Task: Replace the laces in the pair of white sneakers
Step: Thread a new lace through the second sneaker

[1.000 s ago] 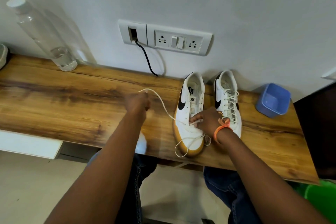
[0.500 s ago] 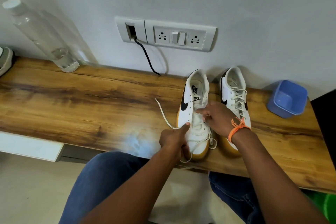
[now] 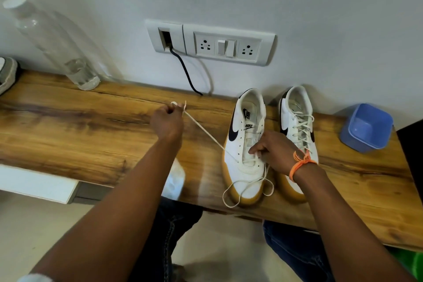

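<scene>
Two white sneakers with black swooshes and tan soles stand side by side on the wooden shelf (image 3: 91, 130), toes toward me. The left sneaker (image 3: 245, 144) has only its lowest eyelets threaded. The right sneaker (image 3: 297, 126) is fully laced. My left hand (image 3: 166, 121) pinches one end of the white lace (image 3: 206, 131) and holds it taut, out to the left of the shoe. My right hand (image 3: 272, 151) rests on the left sneaker's tongue area and pinches the lace near the lower eyelets. The lace's other end lies looped over the toe and shelf front.
A clear plastic bottle (image 3: 57, 46) leans against the wall at the back left. A blue plastic tub (image 3: 366, 128) sits right of the shoes. A black cable (image 3: 185, 71) hangs from the wall socket panel (image 3: 229, 46). Another shoe's edge (image 3: 6, 73) shows at far left.
My left hand has moved from beside the shoe's toe up and to the left, drawing the lace taut. My right hand stays on the left sneaker.
</scene>
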The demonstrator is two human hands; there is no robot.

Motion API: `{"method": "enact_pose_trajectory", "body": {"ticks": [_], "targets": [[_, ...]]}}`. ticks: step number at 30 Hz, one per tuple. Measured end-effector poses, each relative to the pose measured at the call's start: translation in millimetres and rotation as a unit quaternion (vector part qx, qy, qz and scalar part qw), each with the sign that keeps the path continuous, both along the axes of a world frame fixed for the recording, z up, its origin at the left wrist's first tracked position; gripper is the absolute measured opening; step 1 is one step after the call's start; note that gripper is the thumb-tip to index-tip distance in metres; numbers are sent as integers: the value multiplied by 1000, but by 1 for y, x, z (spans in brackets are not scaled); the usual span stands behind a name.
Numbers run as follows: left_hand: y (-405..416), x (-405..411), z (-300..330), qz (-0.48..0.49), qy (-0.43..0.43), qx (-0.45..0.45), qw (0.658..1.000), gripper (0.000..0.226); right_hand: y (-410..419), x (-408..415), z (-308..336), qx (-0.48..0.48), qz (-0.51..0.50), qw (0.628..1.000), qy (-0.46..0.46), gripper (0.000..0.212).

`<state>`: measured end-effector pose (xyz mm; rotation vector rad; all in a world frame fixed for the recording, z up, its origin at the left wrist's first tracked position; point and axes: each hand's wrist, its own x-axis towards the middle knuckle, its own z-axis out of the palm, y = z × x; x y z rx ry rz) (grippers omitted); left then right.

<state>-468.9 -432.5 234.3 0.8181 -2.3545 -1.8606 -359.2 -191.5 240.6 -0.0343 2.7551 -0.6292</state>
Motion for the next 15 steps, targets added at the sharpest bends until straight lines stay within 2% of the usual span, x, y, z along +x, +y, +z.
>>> {"method": "enact_pose_trajectory", "body": {"ticks": [1,3,4,6,8,9,11,15], "targets": [[-6,-3,-1,-16,-21,-14,1000,31,0,-1,0,-4,2,1000,0,34],[-7,5,-2,-92,-133,37,986,33,0,-1,0,-8,3,1000,1,33],[-2,14,1,-150,-206,50,966,32,0,-2,-1,-10,1,1000,1,33],[12,34,10,-259,-286,-13,922,37,1,-3,-2,-17,-8,1000,-3,32],[27,50,13,-312,-279,-91,904,48,0,-3,-2,-25,-17,1000,-4,31],[34,58,11,-325,-279,-99,898,55,-1,-2,-2,-27,-16,999,-2,30],[47,71,2,-336,-291,-66,893,57,-2,-2,-1,-26,-10,1000,9,29],[61,90,-14,-274,-227,42,934,30,-3,0,-4,-22,-13,1000,14,28]]}}
